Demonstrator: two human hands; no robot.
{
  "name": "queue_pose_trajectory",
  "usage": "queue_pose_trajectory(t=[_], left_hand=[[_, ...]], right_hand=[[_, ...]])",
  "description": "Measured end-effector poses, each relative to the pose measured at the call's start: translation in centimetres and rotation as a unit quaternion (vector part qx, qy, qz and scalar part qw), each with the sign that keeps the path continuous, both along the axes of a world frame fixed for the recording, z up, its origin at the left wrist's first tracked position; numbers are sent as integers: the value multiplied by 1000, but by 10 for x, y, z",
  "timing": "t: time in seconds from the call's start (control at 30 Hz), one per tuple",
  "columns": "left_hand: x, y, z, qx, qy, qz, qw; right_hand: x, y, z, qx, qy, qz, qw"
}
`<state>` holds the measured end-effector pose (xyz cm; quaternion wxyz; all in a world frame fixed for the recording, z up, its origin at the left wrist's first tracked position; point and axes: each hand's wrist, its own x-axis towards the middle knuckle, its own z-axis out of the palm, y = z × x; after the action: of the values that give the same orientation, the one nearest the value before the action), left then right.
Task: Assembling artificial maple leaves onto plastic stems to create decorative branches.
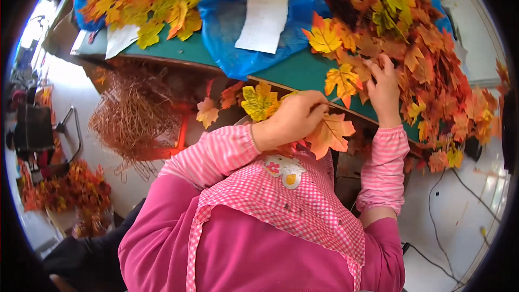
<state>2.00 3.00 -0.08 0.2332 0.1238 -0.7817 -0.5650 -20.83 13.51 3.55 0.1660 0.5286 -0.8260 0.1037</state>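
The left hand (pixel 294 116) pinches a bunch of thin, floppy orange and yellow fabric maple leaves (pixel 330 132) by their stiffer stems at the green table's (pixel 292 70) near edge; the right hand (pixel 385 89), fingers spread, rests in the leaf pile (pixel 432 75) at right.

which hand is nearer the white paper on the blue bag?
Left. The left hand is just below the white paper on the blue bag; the right hand is farther right.

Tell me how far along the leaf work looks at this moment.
Done: nothing clearly finished shows. In hand: the left hand holds a cluster of leaves; the right hand touches the leaf pile. Left: that large loose pile on the green table, more beside the blue bag.
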Motion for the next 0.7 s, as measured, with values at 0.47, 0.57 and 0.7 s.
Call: queue_pose_trajectory(t=[0.47, 0.57, 0.7], left_hand=[[1, -1, -11, -115, 59, -60, 990], [-2, -3, -13, -84, 68, -58, 992], [-4, -1, -8, -66, 52, -75, 994]], right_hand=[[-25, -12, 5, -127, -277, -201, 931], [-8, -12, 3, -199, -112, -152, 962], [23, -24, -4, -119, -64, 176, 975]])
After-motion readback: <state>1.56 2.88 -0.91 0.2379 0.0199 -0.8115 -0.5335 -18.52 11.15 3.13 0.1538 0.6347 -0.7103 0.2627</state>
